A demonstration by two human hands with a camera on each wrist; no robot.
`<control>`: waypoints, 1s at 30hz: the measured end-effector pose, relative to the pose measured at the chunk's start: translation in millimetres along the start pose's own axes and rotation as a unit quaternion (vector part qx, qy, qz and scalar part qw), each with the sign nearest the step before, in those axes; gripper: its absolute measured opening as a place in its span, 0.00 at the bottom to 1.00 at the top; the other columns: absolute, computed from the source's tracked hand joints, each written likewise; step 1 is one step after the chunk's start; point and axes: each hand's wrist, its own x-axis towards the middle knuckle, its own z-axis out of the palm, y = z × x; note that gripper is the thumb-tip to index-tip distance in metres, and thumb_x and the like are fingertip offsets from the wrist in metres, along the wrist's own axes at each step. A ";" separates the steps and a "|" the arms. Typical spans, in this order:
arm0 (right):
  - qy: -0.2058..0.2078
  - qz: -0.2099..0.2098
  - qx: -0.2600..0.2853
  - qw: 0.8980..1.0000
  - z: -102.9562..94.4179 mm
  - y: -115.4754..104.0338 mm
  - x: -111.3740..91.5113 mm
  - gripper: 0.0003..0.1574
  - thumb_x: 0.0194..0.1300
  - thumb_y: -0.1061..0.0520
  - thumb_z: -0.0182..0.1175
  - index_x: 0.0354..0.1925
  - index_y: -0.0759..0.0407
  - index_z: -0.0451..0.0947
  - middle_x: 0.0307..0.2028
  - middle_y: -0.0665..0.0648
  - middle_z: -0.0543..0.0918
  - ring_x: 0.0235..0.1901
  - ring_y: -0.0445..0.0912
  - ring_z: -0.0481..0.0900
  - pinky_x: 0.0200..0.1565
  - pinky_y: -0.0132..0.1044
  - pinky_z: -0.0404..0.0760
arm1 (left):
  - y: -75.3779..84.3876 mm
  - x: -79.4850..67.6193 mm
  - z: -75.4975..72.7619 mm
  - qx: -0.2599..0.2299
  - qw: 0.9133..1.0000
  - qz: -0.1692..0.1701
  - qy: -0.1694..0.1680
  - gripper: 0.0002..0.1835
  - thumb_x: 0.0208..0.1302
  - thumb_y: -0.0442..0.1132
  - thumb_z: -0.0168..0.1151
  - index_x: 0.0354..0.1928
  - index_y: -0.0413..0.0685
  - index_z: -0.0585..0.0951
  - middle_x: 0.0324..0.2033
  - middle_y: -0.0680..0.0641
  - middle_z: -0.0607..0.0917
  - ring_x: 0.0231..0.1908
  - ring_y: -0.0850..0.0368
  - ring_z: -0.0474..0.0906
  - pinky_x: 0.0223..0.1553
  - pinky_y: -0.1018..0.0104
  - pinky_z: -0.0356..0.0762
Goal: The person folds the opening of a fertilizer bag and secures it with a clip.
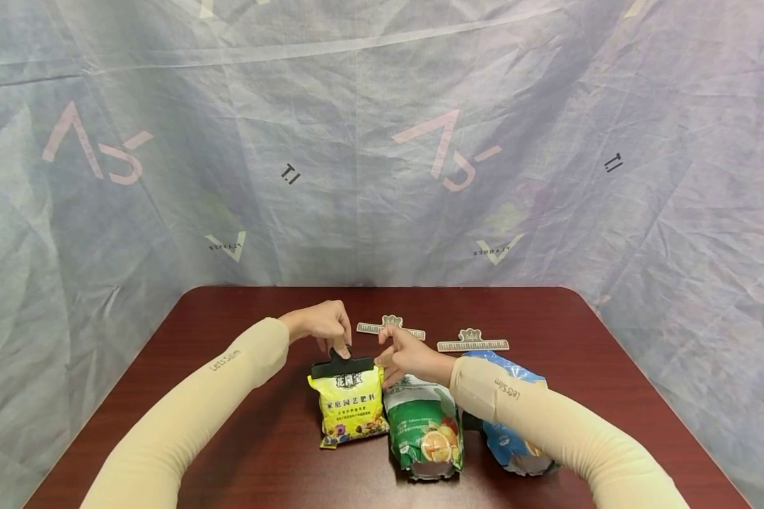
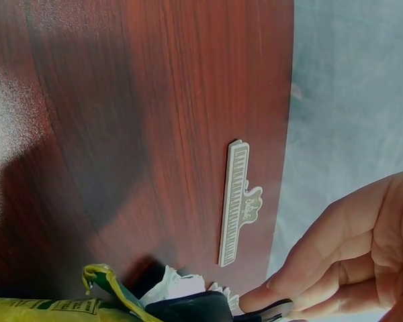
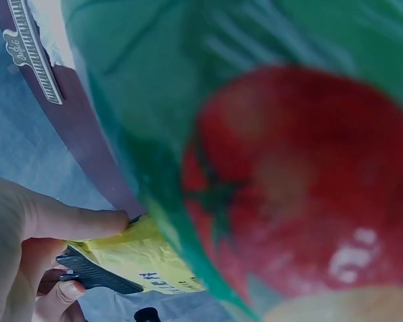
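Note:
A yellow fertilizer bag (image 1: 354,410) stands on the table with a black clip (image 1: 342,365) across its top edge. My left hand (image 1: 323,325) pinches the clip's handle between thumb and fingers; the left wrist view shows those fingers (image 2: 336,261) on the handle. My right hand (image 1: 414,355) pinches the bag's upper right corner. In the right wrist view its thumb (image 3: 80,218) lies along the yellow edge, close to the clip's dark jaw. Directly below the right hand is a green bag (image 1: 423,431) with fruit pictures, which fills much of the right wrist view.
A blue bag (image 1: 509,438) stands at the right, partly hidden by the right forearm. Two pale clips with long striped bars, one left (image 1: 369,328) and one right (image 1: 473,345), lie behind the bags. A printed cloth (image 1: 356,177) hangs behind the table (image 1: 242,438).

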 end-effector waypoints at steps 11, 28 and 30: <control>0.051 0.022 -0.001 0.998 3.4 2.8 4.7 0.17 0.62 0.74 0.50 0.37 0.60 0.54 0.22 0.60 0.75 0.16 0.53 0.76 0.31 0.55 0.79 | 0.5 -0.4 1.9 0.008 1.000 -0.016 -0.002 0.06 0.40 0.29 0.71 0.26 0.39 0.86 0.22 0.48 0.85 0.16 0.51 0.79 0.21 0.58 0.80; 0.018 0.051 -0.007 0.999 -3.0 -1.7 4.5 0.15 0.63 0.71 0.50 0.49 0.73 0.67 0.28 0.62 0.75 0.20 0.52 0.76 0.33 0.50 0.81 | 4.7 -2.5 5.7 0.008 0.998 -0.063 0.004 0.05 0.42 0.31 0.71 0.25 0.44 0.86 0.22 0.49 0.84 0.21 0.51 0.81 0.20 0.60 0.79; 0.013 0.054 -0.013 0.998 -3.8 -2.6 4.0 0.15 0.63 0.71 0.50 0.49 0.73 0.70 0.32 0.63 0.75 0.20 0.51 0.77 0.34 0.50 0.81 | 2.3 -2.5 7.0 -0.006 0.998 -0.062 0.006 0.06 0.43 0.31 0.71 0.27 0.43 0.86 0.23 0.48 0.84 0.22 0.52 0.81 0.20 0.60 0.79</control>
